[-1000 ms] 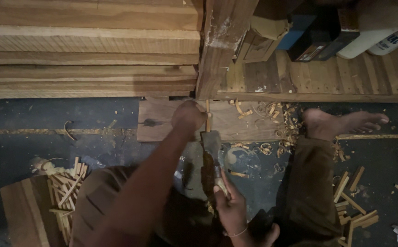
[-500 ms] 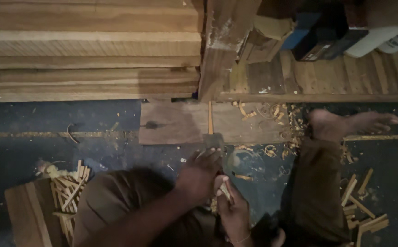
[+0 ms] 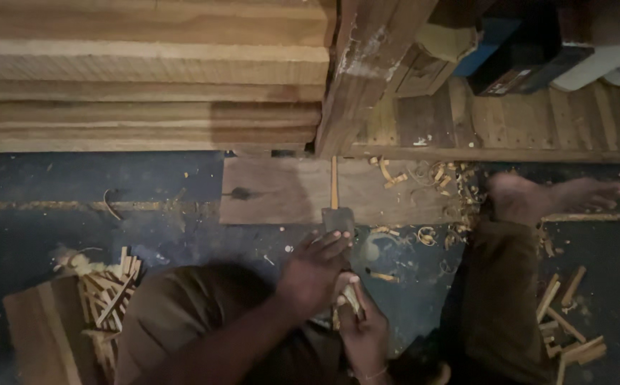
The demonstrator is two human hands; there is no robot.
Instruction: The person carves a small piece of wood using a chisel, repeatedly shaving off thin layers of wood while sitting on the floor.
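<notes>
A thin pale wooden strip (image 3: 334, 182) lies lengthwise on a flat dark board (image 3: 274, 192) on the floor. Just below its near end is the dark flat blade of a chisel (image 3: 338, 218) with a pale handle. My left hand (image 3: 315, 269) comes in from the lower left and lies over the chisel, fingers stretched toward the blade. My right hand (image 3: 362, 329) grips the handle from below, close to my lap. The handle is mostly hidden by both hands.
Stacked planks (image 3: 146, 71) fill the upper left, beside a slanted wooden post (image 3: 367, 78). Boxes (image 3: 524, 57) sit on a slatted pallet at the upper right. My bare foot (image 3: 552, 198) rests by curled shavings (image 3: 424, 178). Piles of short sticks (image 3: 110, 299) (image 3: 566, 335) lie on both sides.
My left hand has pulled back from the far end of the strip to the chisel near my lap. The chisel blade now sits at the strip's near end.
</notes>
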